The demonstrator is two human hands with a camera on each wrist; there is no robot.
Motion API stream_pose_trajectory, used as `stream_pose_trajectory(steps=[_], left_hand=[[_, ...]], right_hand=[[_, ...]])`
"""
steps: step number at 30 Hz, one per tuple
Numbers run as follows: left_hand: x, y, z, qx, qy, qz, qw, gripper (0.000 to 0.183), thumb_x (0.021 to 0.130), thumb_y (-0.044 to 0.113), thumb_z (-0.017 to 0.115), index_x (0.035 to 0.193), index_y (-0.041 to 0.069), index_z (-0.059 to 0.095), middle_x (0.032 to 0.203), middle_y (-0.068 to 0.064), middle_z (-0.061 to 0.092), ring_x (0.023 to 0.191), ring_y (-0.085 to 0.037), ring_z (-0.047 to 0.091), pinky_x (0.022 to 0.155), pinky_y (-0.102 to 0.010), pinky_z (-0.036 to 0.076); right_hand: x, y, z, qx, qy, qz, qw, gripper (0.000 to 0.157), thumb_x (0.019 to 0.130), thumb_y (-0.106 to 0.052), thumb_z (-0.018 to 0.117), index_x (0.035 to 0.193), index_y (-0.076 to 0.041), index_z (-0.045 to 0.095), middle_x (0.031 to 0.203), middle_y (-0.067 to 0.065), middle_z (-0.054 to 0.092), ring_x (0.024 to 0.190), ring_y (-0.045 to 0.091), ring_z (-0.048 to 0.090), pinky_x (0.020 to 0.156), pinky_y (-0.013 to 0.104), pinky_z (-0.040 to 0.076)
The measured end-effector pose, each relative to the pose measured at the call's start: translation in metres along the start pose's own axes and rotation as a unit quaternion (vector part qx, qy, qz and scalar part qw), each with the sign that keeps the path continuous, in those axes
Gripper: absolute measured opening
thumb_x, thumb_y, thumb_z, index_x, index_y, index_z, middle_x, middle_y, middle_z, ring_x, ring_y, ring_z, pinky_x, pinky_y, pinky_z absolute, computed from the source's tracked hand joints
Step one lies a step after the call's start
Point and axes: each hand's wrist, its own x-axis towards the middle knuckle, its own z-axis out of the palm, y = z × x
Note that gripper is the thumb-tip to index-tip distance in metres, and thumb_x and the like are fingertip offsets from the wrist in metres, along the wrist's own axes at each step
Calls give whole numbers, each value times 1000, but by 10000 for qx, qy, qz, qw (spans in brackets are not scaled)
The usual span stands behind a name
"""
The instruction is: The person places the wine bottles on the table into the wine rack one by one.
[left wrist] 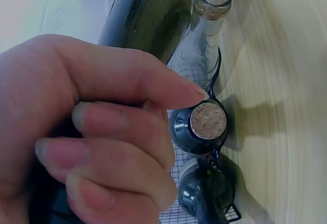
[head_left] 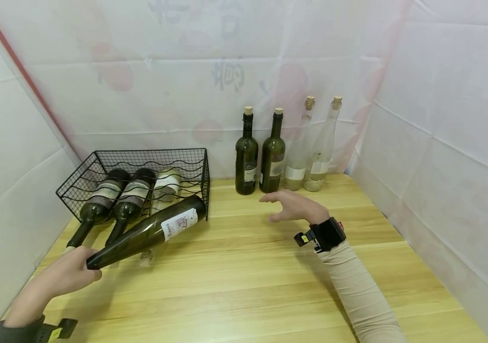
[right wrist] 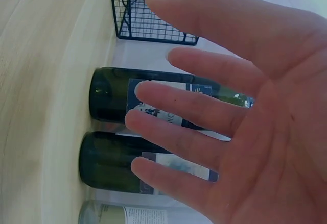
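My left hand (head_left: 66,271) grips a dark green wine bottle (head_left: 145,236) by its neck. The bottle slants across the front of a black wire rack (head_left: 206,164), base up and to the right, white label facing out. In the left wrist view the fingers (left wrist: 117,168) curl in, with the bottle's body (left wrist: 148,17) beyond them. Two dark bottles (head_left: 106,193) and a clear bottle (head_left: 167,185) lie in the rack, necks toward me. My right hand (head_left: 297,206) is held empty over the table, fingers spread, in front of the standing bottles.
Two dark green corked bottles (head_left: 247,162) stand along the back, with two clear corked bottles (head_left: 319,159) to their right. The wooden table (head_left: 244,290) is enclosed by white cloth walls (head_left: 450,109) at the back and sides.
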Motion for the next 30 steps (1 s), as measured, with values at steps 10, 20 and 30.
stream_pose_trajectory(steps=[10, 20, 30], left_hand=[[-1, 0, -2, 70, -61, -201, 9998, 32, 87, 10, 67, 114, -8, 69, 56, 8, 28, 48, -6, 22, 56, -26, 34], [-2, 11, 7, -256, -86, -68, 9996, 15, 95, 14, 68, 99, 0, 63, 59, 9, 26, 49, -4, 21, 49, -22, 29], [6, 28, 19, -541, -70, -332, 9980, 64, 97, 21, 68, 134, -26, 45, 57, 9, 24, 47, -6, 19, 46, -20, 27]], right_hand=[[2, 1, 3, -34, -19, -79, 10000, 50, 100, -17, 68, 146, -3, 55, 146, 21, 59, 137, 39, 56, 111, 53, 47], [1, 1, 0, -46, -61, -99, 9999, 48, 101, -19, 66, 146, -6, 55, 148, 18, 59, 138, 36, 56, 112, 51, 47], [0, -2, -1, -107, -26, -235, 9997, 45, 101, -18, 66, 143, -3, 58, 143, 20, 62, 133, 40, 59, 108, 52, 49]])
